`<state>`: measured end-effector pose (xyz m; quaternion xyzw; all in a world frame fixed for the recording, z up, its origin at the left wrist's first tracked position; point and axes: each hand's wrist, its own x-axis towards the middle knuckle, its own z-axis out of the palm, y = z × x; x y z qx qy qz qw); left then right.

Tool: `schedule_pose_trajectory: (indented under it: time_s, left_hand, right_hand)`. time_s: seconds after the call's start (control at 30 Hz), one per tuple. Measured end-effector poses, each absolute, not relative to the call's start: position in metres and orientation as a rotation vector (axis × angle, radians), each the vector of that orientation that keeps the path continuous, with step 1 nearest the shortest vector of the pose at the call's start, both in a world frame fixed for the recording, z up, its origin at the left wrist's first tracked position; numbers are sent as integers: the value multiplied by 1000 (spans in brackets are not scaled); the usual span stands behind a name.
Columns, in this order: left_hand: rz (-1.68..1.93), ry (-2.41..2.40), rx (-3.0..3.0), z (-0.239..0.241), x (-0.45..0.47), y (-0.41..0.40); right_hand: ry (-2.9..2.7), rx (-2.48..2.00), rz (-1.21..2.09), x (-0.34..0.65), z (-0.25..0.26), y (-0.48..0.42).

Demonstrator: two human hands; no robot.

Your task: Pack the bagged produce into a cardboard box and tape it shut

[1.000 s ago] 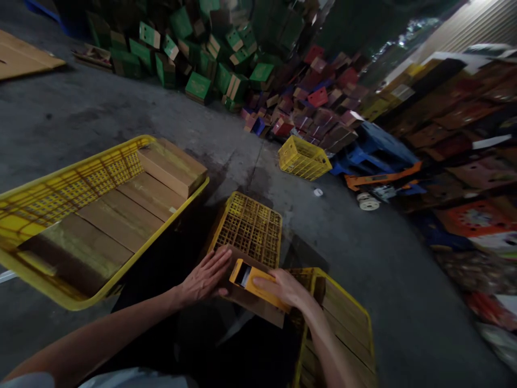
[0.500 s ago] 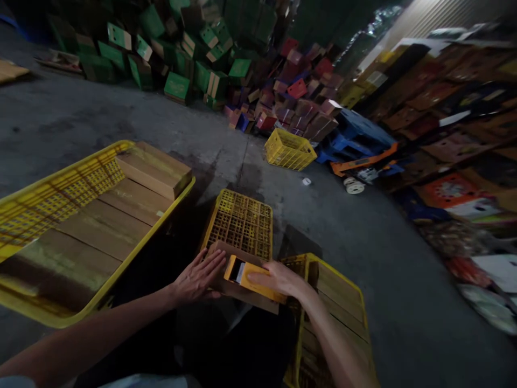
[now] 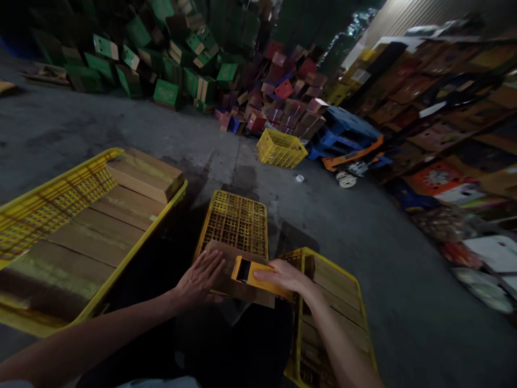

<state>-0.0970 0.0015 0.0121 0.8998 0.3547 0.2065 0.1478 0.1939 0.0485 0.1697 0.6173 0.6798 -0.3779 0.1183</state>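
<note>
A brown cardboard box (image 3: 226, 269) lies on the near edge of an upturned yellow crate (image 3: 236, 221). My left hand (image 3: 200, 280) rests flat on the box's left side, fingers stretched out. My right hand (image 3: 283, 276) is closed on a yellow tape dispenser (image 3: 252, 275) that sits on top of the box. On the left, a big yellow crate (image 3: 52, 194) holds several flat brown boxes (image 3: 139, 175). Another yellow crate (image 3: 335, 318) with stacked boxes stands at my right.
A small yellow crate (image 3: 280, 148) sits farther off on the grey concrete floor (image 3: 343, 231). Heaps of green boxes (image 3: 165, 91) and red and purple boxes (image 3: 283, 102) fill the back. Blue pallets (image 3: 347, 129) and printed cartons (image 3: 444, 178) line the right side.
The view has drifted so everything sits slightly further left and lower. Both hands stay on the box, the right hand keeping the tape dispenser on its top.
</note>
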Motion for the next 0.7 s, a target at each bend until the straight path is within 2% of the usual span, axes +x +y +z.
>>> schedule_pose_trajectory:
  time_s: [0.23,0.5,0.7]
  left_hand:
    - [558,972,2622,8,-67,-4]
    - [462,1045,2758,13,-69,-7]
    - [517,1052,2843,15,-69,-6]
  right_hand:
    - [1957,1796,-1094,193,169,53]
    - [1707,1770,-1371,190,174,61]
    - [1781,1715,-1316,198,181,58]
